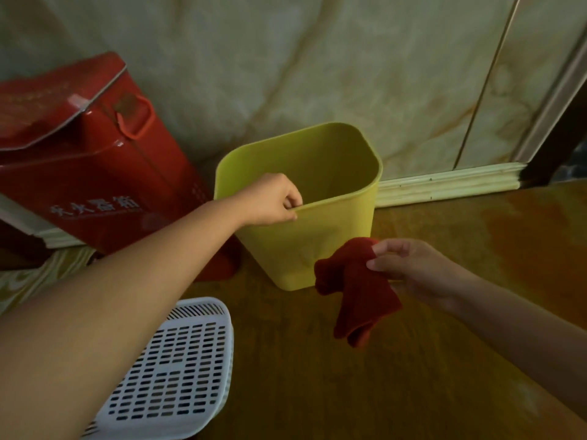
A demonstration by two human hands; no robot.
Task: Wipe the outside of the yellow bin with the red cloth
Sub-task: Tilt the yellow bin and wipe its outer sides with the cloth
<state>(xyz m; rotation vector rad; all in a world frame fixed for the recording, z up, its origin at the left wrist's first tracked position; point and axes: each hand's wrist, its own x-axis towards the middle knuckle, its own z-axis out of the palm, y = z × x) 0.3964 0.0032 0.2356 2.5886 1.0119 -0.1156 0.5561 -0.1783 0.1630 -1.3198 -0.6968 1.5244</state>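
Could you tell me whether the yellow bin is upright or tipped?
Tipped: the yellow bin leans toward the camera, its rim held by the left hand.

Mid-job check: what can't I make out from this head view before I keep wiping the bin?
- Yellow bin: far outer sides, turned away.
- Bin's lower right corner: covered by the red cloth.
- Left hand fingertips: curled inside the rim.
- Red box lettering: blurred.
- White basket: cut off at the bottom edge.
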